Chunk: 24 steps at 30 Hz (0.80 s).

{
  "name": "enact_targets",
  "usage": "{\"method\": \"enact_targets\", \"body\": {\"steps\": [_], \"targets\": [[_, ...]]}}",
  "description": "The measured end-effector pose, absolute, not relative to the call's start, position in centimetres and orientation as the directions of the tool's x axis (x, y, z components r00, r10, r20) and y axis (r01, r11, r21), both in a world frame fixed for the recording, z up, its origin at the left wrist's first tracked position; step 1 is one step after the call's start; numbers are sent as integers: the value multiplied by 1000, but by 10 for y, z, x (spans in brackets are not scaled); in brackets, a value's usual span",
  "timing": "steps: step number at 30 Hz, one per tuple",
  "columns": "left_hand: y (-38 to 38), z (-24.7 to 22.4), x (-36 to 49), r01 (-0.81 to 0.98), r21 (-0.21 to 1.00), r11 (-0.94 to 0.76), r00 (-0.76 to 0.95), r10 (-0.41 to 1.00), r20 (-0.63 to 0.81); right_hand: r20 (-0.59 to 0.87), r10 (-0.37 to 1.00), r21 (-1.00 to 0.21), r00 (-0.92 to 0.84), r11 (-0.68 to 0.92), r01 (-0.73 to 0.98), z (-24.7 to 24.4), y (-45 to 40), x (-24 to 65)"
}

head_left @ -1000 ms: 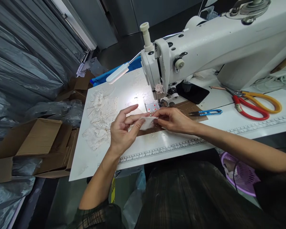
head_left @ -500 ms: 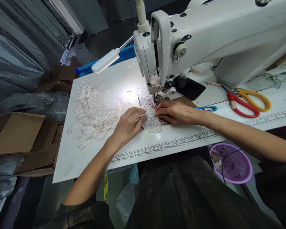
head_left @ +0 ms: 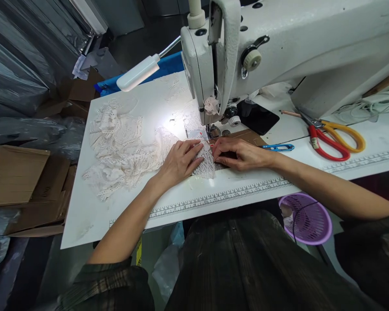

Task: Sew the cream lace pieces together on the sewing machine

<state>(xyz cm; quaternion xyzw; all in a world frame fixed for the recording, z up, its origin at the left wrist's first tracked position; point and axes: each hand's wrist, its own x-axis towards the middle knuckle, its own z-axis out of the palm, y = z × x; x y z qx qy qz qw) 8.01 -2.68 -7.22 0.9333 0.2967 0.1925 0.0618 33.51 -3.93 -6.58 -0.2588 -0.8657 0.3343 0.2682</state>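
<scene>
Nearby, blue snips (head_left: pixel 280 147) partly behind right hand (head_left: pixel 235 154), phone (head_left: pixel 259 117), scissors (head_left: pixel 318 124)

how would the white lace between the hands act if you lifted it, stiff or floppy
The white lace would probably droop rather than hold its shape: the similar bunched lace to the left of the left hand lies in loose folds. It seems light for its size, given its open pattern. Those holes might also snag.
</scene>
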Motion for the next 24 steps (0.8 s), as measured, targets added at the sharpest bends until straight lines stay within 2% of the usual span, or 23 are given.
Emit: {"method": "enact_targets", "body": {"steps": [5,7,11,14,17,20,24], "targets": [[-27,-75,81,526,197,-827,752,560,347,187,715,-828,-673,483,283,-61,-44,338],[-27,-75,80,521,174,-836,747,545,382,193,728,-838,-657,471,275,-62,-46,337],[-30,-76,82,491,135,-861,704,483,520,279,667,-750,-691,601,277,-66,-49,331],[-34,-74,85,425,174,-888,691,442,572,259,654,-667,-711,654,358,-70,-51,327],[-37,-72,88,342,260,-903,746,429,510,247,646,-576,-722,697,427,-72,-54,323],[-39,-69,89,338,338,-878,777,463,427,250,642,-529,-725,717,453,-73,-55,322],[-39,-67,89,381,400,-833,769,526,363,267,639,-616,-721,689,382,-72,-52,326]]}}
